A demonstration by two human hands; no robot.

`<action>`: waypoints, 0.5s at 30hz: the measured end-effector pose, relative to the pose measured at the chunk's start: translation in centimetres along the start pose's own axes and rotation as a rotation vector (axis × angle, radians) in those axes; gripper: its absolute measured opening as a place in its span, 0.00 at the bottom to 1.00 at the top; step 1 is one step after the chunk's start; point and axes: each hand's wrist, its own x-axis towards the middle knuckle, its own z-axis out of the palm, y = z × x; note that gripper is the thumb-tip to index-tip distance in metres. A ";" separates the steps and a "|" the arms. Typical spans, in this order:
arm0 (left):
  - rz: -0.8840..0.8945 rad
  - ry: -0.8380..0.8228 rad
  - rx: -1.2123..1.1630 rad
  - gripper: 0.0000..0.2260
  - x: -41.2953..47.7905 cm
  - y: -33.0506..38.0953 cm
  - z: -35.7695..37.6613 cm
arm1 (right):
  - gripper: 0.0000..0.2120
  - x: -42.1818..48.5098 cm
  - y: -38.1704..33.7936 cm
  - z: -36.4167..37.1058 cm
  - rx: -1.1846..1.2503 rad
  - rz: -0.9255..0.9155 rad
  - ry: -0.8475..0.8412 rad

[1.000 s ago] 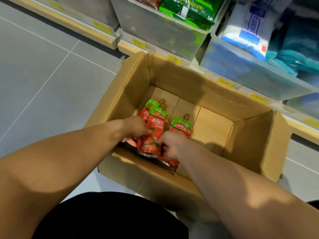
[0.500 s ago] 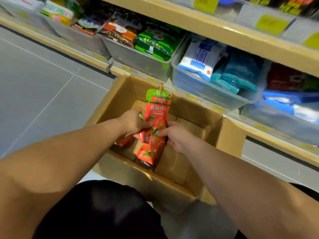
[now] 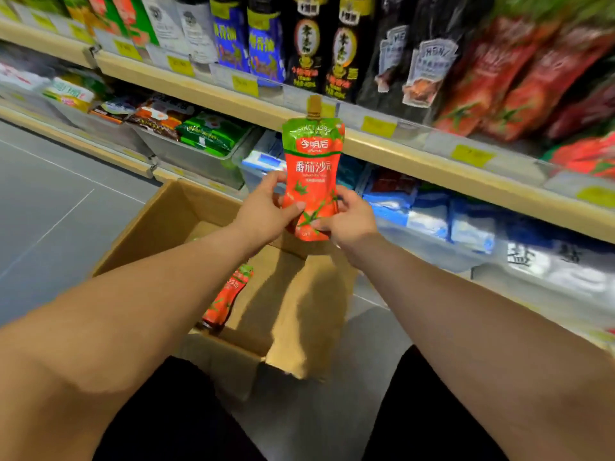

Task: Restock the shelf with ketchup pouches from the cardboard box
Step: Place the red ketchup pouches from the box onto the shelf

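While clasping the ketchup pouch (image 3: pixel 311 181) by its lower half, holds it upright, spout cap on top and printed front toward the camera. Pinches the lower left edge with the left hand (image 3: pixel 266 211), thumb laid across the front and fingers curled behind. Grips the lower right corner with the right hand (image 3: pixel 347 222), thumb on the front and fingers wrapped round the back. Has raised it well up since half a second ago: then low over the cardboard box (image 3: pixel 159 234), foot still down between the walls; now clear above the far wall, with the cap overlapping the front edge of the shelf (image 3: pixel 409 154) and its yellow price labels (image 3: pixel 378 127). Leaves a second pouch (image 3: pixel 229 294) lying in the box near the left wall, partly hidden by the left forearm. Further out, takes in more of the upper shelf than before: blurred red pouches (image 3: pixel 532 78) standing at the right, dark bottles (image 3: pixel 342 48) just left of them. Below the shelf, clear bins (image 3: pixel 199 161) of green and blue packets, as before. Under everything, grey tiled floor (image 3: pixel 50 211), with the box's right flap (image 3: pixel 309 311) standing open on the near side.
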 end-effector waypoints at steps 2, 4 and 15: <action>0.081 0.024 0.008 0.18 -0.1 2.3 1.9 | 0.34 -0.6 -1.1 -2.7 -0.035 -0.079 0.065; 0.169 0.043 0.030 0.19 -0.1 4.7 3.9 | 0.29 -1.4 -2.0 -5.6 -0.102 -0.177 0.150; 0.475 0.115 -0.048 0.24 0.1 15.2 14.1 | 0.27 -2.3 -5.3 -18.1 -0.273 -0.542 0.540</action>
